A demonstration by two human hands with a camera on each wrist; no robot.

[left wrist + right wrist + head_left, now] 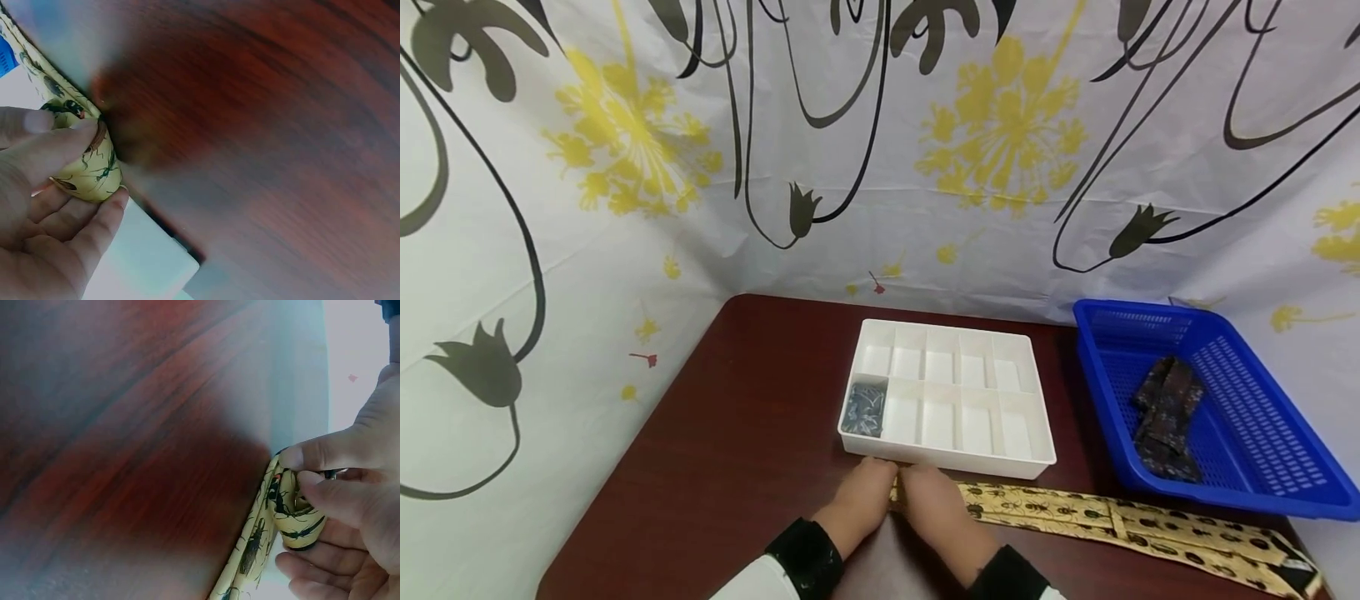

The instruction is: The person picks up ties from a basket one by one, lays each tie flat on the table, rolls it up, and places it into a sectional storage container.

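Where white organizer tray edges dark table: left hand pinching rolled end of yellow beetle-print tie. Right hand just beside, gripping same roll; tie's tail trailing right, below blue basket.

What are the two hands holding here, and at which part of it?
Both the left hand and the right hand pinch the yellow beetle-print tie at its rolled-up end, just in front of the white divider tray; the rest lies flat on the table.
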